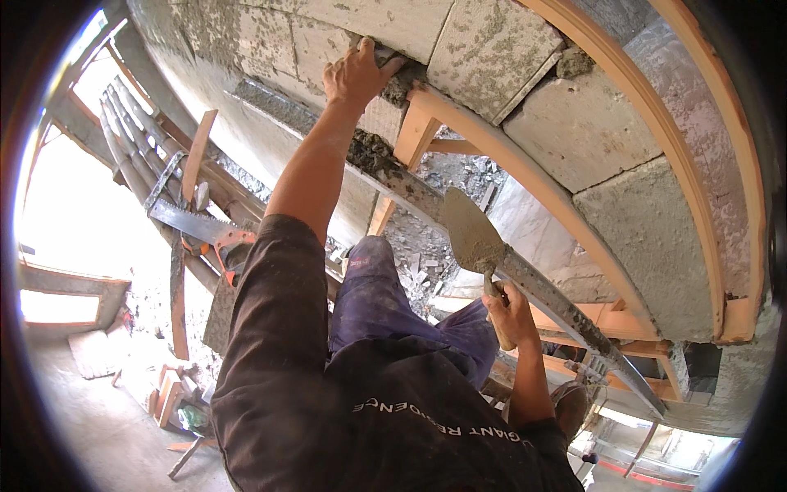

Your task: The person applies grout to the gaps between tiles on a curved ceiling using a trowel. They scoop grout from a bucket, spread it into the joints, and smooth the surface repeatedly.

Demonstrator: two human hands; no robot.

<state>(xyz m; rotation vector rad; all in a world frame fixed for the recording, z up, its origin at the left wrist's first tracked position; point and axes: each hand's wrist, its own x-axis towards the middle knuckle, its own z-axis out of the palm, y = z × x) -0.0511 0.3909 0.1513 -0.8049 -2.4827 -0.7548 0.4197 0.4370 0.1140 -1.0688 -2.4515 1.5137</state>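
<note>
A concrete floor (pixel 74 426) spreads at far left in glaring daylight, with scraps of wood (pixel 168 398) lying on it. Above and to the right, weathered poles (pixel 135 135) slant through the bright opening, and a handsaw (pixel 193 225) with an orange and dark handle rests near them, just beside the worker's dark sleeve (pixel 275 320). The left hand (pixel 354 78) reaches up to a wall of pale blocks (pixel 492 57) spattered with grey mortar, its thumb spread from partly bent fingers at a dark gap; whether it grips anything cannot be told. Wet mortar (pixel 373 152) sits in a clump on a long straight bar (pixel 566 312), which crosses the scene from upper left to lower right. Rubble (pixel 471 168) litters the ground below, around the worker's dusty blue trousers (pixel 369 283). At centre right, a mortar-smeared trowel (pixel 473 230) points blade upward in front of the bar, its handle wrapped in the closed fingers of the right hand (pixel 510 312). Beyond it, a curved wooden frame (pixel 537 197) borders more blocks, and further curved timbers (pixel 697 168) sweep down the far right.
</note>
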